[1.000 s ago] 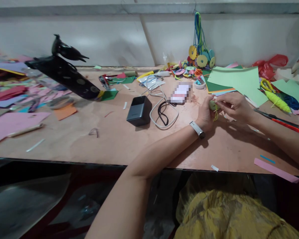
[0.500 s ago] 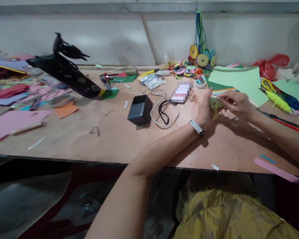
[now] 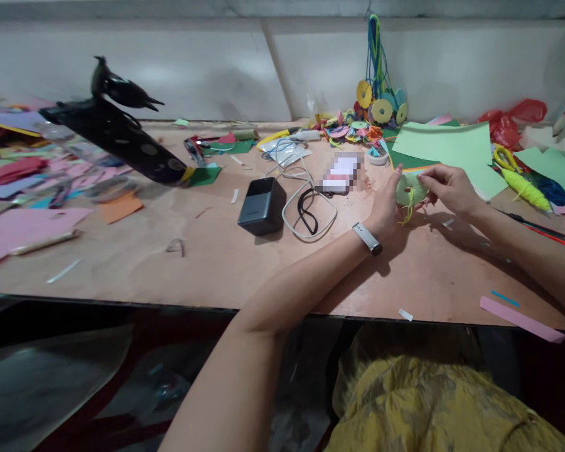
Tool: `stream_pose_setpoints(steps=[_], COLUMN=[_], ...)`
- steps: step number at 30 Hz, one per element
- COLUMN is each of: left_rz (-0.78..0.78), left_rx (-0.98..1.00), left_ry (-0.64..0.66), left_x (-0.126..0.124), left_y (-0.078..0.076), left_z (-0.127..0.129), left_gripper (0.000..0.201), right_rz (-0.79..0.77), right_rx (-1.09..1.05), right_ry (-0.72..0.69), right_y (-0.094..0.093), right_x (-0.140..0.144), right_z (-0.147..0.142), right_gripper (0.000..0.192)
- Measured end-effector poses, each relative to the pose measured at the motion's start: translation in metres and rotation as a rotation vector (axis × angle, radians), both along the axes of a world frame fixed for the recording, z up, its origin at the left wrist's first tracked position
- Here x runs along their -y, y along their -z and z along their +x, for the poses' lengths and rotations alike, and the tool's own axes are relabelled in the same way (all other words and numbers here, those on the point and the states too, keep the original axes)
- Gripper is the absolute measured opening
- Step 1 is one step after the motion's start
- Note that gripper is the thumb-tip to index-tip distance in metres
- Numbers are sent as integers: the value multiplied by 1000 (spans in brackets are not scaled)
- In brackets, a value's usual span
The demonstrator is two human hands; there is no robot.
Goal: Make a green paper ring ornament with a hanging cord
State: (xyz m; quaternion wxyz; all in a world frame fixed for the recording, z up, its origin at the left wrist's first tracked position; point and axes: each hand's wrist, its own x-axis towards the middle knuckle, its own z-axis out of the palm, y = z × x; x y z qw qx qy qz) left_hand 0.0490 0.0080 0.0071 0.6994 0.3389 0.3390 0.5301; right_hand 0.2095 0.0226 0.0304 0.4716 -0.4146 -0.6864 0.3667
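My left hand (image 3: 385, 210), with a watch (image 3: 368, 238) on the wrist, holds a small light-green paper disc (image 3: 408, 189) just above the brown table (image 3: 216, 257). A yellow cord (image 3: 408, 215) hangs from the disc. My right hand (image 3: 447, 188) pinches the disc's right edge from the other side. Both hands meet right of the table's middle, near the light-green paper sheets (image 3: 447, 147).
A black power bank (image 3: 262, 206) with white and black cables (image 3: 311, 216) lies left of my hands. Coloured paper scraps cover the far left. Finished discs on cords (image 3: 379, 107) hang at the back. Scissors (image 3: 539, 229), yellow cord spool (image 3: 525, 190), pink strip (image 3: 522, 311) lie at right.
Both hands have lifted the disc slightly and shifted it farther from me. The disc has turned so more of its green face shows.
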Motion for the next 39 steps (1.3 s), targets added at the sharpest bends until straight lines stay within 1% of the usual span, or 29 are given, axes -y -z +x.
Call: stream_pose_setpoints(steps=[2, 4, 6, 9, 10, 13, 14, 16, 17, 18, 21, 22, 23, 24, 26, 28, 31, 33, 36, 39], left_rz=[35, 72, 125, 277, 335, 484, 523, 607, 657, 709, 836, 854, 865, 874, 905, 969, 1058, 1099, 1140, 1152], left_rx=[-10, -55, -123, -232, -271, -368, -406, -510, -574, -640, -824, -875, -923, -969, -1050, -1118, -1217, -1272, -1300, -1251], left_ry=[-27, -51, -89, -162, -145, 59, 101, 111, 93, 79, 77, 60, 29, -9, -71, -79, -37, -6, 36, 77], left_x=[1, 1, -1, -10, -13, -22, -24, -26, -27, -27, -27, -26, -26, -26, -28, -30, -33, -34, -34, -36], left_y=[1, 4, 7, 11, 12, 14, 15, 16, 16, 16, 18, 19, 20, 22, 24, 25, 23, 21, 18, 18], left_z=[1, 1, -1, -7, -10, -20, -23, -28, -29, -31, -33, -33, -33, -33, -34, -37, -41, -43, -45, -47], left_gripper=[49, 46, 43, 39, 38, 37, 38, 41, 45, 52, 94, 103, 105, 102, 88, 74, 51, 41, 34, 29], right_rz=[-91, -167, -240, -347, -373, -398, -392, -362, -344, -329, -298, -292, -290, -295, -327, -385, -450, -461, -457, -449], right_rx=[-130, -215, -236, -192, -171, -82, -47, -3, 3, 4, 7, -3, -23, -51, -107, -151, -192, -208, -233, -237], right_ry=[57, 89, 84, 46, 38, -7, -32, -67, -73, -73, -63, -50, -28, -2, 41, 63, 74, 68, 65, 74], right_y=[1, 0, -1, -5, -6, -7, -6, -4, -2, 0, 4, 6, 8, 9, 13, 16, 20, 22, 25, 26], right_x=[-2, -1, 2, 5, 6, 4, 4, 2, 1, 1, 1, 1, 1, 2, 2, 3, 3, 2, 0, -1], right_z=[-2, -5, -7, -8, -7, -3, -1, 1, 2, 2, 1, 0, -1, -3, -4, -5, -5, -5, -5, -5], right_gripper=[31, 33, 33, 33, 35, 41, 42, 42, 44, 46, 51, 50, 48, 45, 40, 37, 36, 37, 40, 40])
